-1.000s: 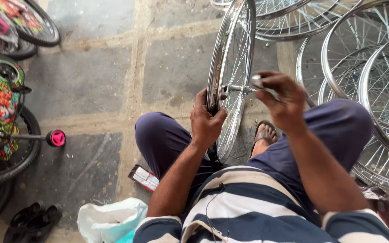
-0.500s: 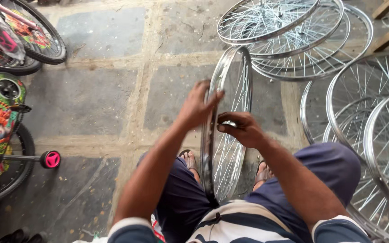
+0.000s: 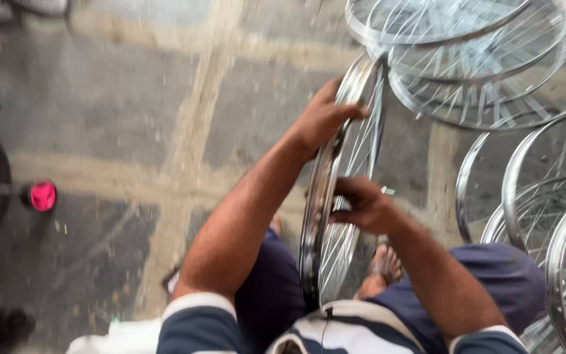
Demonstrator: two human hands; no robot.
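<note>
Spoked wheel (image 3: 335, 216) upright between knees, centre of scene. Left hand (image 3: 322, 118) curled over far rim top. Right hand (image 3: 361, 204) closed at hub, fingers among spokes; held item unclear. More wheels (image 3: 479, 59) stacked far right on stone floor (image 3: 132, 118).

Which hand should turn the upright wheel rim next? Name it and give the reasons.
Probably the left hand: it grips the top of the upright wheel rim, free to spin it. The right hand is at the hub among the spokes.
</note>
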